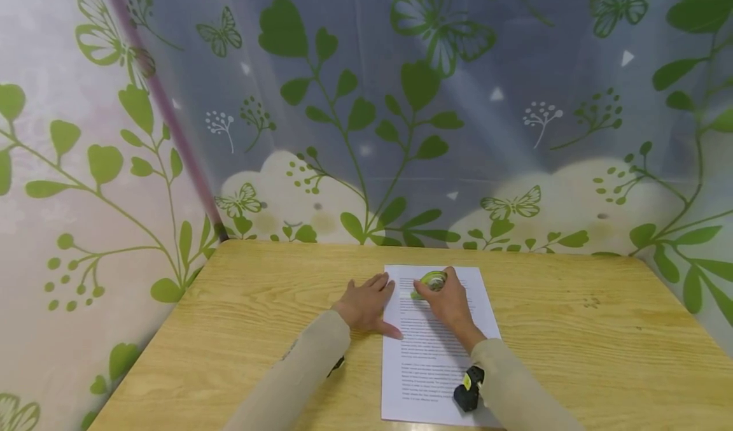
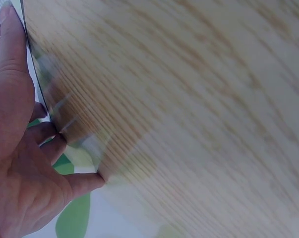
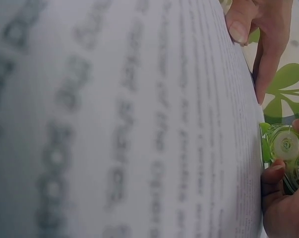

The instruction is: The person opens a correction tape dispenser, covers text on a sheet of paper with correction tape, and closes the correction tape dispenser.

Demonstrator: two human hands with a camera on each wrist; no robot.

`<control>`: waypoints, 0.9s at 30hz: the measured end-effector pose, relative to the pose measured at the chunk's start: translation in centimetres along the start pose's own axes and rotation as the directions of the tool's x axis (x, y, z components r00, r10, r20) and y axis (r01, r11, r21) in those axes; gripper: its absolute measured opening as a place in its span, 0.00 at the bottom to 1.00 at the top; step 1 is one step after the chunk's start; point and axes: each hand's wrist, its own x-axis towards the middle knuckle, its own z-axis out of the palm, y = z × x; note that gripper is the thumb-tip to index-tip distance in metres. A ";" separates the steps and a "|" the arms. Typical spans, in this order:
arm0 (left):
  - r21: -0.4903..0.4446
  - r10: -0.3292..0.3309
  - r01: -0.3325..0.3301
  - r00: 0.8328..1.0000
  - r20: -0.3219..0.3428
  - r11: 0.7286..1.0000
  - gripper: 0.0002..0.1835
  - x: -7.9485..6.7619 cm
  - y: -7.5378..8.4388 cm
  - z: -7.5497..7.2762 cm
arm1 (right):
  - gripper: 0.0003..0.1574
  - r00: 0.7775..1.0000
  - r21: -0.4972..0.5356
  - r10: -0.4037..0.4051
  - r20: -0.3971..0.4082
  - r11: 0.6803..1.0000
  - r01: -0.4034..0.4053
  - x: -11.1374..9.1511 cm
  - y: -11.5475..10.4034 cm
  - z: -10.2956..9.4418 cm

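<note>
- On the desk (image 1: 229, 316), toward its middle, lies a white printed sheet (image 1: 420, 354), long sides running away from the person.
- Over the sheet's upper lines, the right hand (image 1: 450, 303) holds a round, clear-and-green tape dispenser (image 1: 436, 282), fingers and thumb curled about it, green tip down at the paper.
- At the sheet's left edge, the left hand (image 1: 366, 307) rests with fingers spread wide, thumb on the page.
- Behind the desk hangs a leaf-and-butterfly-patterned curtain (image 1: 361, 109).
</note>
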 end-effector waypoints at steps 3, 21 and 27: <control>-0.004 0.002 -0.002 1.000 0.001 1.000 0.60 0.0 0.0 0.0 | 0.30 1.000 0.002 0.007 -0.003 1.000 -0.007 0.0 0.1 -0.1; -0.022 0.003 -0.003 1.000 0.009 1.000 0.60 -0.1 -0.1 -0.2 | 0.29 1.000 -0.008 0.010 0.017 1.000 -0.010 0.0 0.7 -1.2; -0.015 0.002 -0.002 1.000 0.005 1.000 0.60 0.0 0.0 -0.2 | 0.30 1.000 -0.017 0.012 0.019 1.000 -0.011 0.0 0.8 -1.6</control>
